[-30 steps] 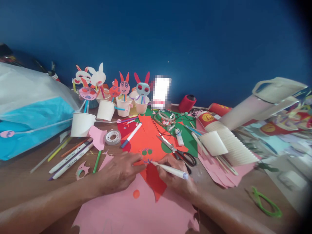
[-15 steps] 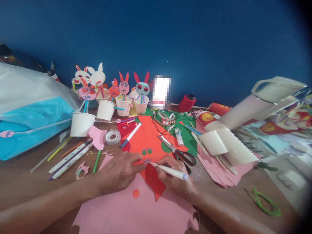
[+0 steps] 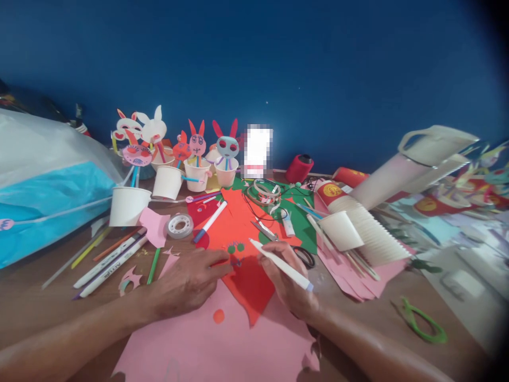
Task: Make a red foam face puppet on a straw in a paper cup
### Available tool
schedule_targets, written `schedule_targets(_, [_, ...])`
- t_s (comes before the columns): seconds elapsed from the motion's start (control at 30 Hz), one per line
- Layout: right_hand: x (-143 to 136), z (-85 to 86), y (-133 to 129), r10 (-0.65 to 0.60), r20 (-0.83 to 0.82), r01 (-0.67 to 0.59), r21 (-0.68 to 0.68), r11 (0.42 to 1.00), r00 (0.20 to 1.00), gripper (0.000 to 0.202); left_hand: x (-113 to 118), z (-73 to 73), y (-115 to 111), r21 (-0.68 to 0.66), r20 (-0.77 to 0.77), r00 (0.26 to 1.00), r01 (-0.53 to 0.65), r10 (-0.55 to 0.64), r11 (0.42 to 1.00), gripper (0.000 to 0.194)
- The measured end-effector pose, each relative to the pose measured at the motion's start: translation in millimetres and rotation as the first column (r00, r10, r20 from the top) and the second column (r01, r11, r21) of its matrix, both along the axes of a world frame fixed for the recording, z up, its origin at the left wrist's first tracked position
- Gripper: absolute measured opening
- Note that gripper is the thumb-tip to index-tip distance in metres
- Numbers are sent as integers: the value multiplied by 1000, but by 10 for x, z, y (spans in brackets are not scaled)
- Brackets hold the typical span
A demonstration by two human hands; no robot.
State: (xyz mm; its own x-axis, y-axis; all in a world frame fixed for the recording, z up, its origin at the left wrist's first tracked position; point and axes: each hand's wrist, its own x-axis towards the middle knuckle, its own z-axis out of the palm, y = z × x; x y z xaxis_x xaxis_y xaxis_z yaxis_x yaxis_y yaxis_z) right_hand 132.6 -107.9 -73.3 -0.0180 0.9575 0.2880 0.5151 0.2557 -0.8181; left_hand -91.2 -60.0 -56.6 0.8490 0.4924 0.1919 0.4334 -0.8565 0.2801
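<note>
My left hand [image 3: 181, 281] reaches in from the left, its thumb and index finger on the edge of an orange paper face [image 3: 237, 255] with green eyes and drawn blue marks. The face lies over a larger orange paper sheet [image 3: 254, 292]. In my right hand [image 3: 292, 292] is a white marker [image 3: 287, 269], its tip up and to the left, clear of the face. Beyond that hand lie black-handled scissors [image 3: 305, 257], partly hidden by it. Nearest me is a pink paper sheet [image 3: 222, 350] with ragged edges and a small orange disc [image 3: 218, 316] on it.
Rabbit-faced paper cups [image 3: 131, 207] stand at the back left. Markers [image 3: 113, 265] and a tape roll [image 3: 180, 226] lie at left. A capped marker [image 3: 210, 222] rests on the orange sheet. Stacked paper cups [image 3: 369, 233] and a green pipe cleaner [image 3: 423, 323] lie at right.
My right hand has lifted the marker tip from the drawn mouth and moved it up and right. My left hand stays at the face. The view has shifted slightly.
</note>
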Motion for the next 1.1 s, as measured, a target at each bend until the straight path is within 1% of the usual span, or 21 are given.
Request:
schedule_targets(0.07, [42,-4,-4,29,-31,-28,40,999,999,17,-27,33,11,-55,94,995,-39,44,998,32])
schedule_targets(0.1, [64,1,-10,49,-15,-47,91,995,999,21,-42,54,22,-93,146,986,-72,85,993,30])
schedule_targets(0.13, [81,11,-22,80,29,-84,167,982,996,25,-59,77,36,-143,192,970,-124,150,982,28])
schedule_targets(0.17, [90,25,-41,129,99,-151,260,954,987,29,-75,105,53,-203,224,946,-190,234,961,25])
schedule_targets(0.2, [89,44,-67,199,193,-257,349,901,961,32,-92,136,72,-274,236,915,-260,327,926,23])
schedule_targets(0.23, [75,63,-100,281,305,-393,416,820,910,34,-108,171,91,-348,235,881,-318,410,882,22])
schedule_targets(0.27, [50,82,-138,374,409,-540,442,717,832,34,-123,210,109,-418,224,852,-355,474,836,23])
schedule_targets(0.3, [13,97,-178,454,496,-663,423,618,740,31,-135,249,126,-475,225,830,-365,511,801,24])
schedule_targets(0.33, [-30,106,-216,505,557,-744,393,540,660,27,-145,288,139,-517,232,820,-351,523,780,26])
schedule_targets(0.37, [-74,109,-249,514,580,-768,377,518,632,22,-151,323,150,-546,248,817,-326,521,771,26])
schedule_targets(0.4, [-116,105,-272,513,591,-774,373,511,623,20,-153,353,158,-568,263,815,-302,516,766,26])
schedule_targets(0.43, [-152,96,-285,503,585,-765,392,511,636,18,-150,375,163,-585,270,815,-284,513,759,24])
schedule_targets(0.5, [-193,71,-282,478,548,-725,462,511,686,16,-137,392,167,-626,268,807,-270,527,732,19])
schedule_targets(0.57, [-195,56,-256,460,522,-696,510,506,718,14,-119,376,167,-657,250,796,-278,550,701,13])
schedule_targets(0.63, [-172,61,-231,448,528,-691,507,515,721,13,-103,342,164,-655,232,801,-290,551,698,9])
schedule_targets(0.7, [-140,79,-215,439,537,-689,487,536,720,12,-91,305,156,-623,227,819,-294,527,725,11])
schedule_targets(0.8, [-94,82,-194,406,541,-662,453,597,736,16,-74,247,141,-572,239,835,-291,496,767,15])
schedule_targets(0.87, [-66,52,-171,358,545,-624,449,640,758,18,-69,201,139,-550,227,844,-300,486,779,19])
schedule_targets(0.97, [-23,1,-133,308,540,-579,451,680,783,24,-82,139,147,-491,172,872,-328,458,807,24])
schedule_targets(1.03, [1,3,-120,294,509,-544,460,702,809,28,-101,128,141,-431,143,887,-343,438,835,27])
schedule_targets(1.1, [18,47,-124,299,454,-510,467,723,840,35,-117,154,116,-380,96,895,-372,436,847,29])
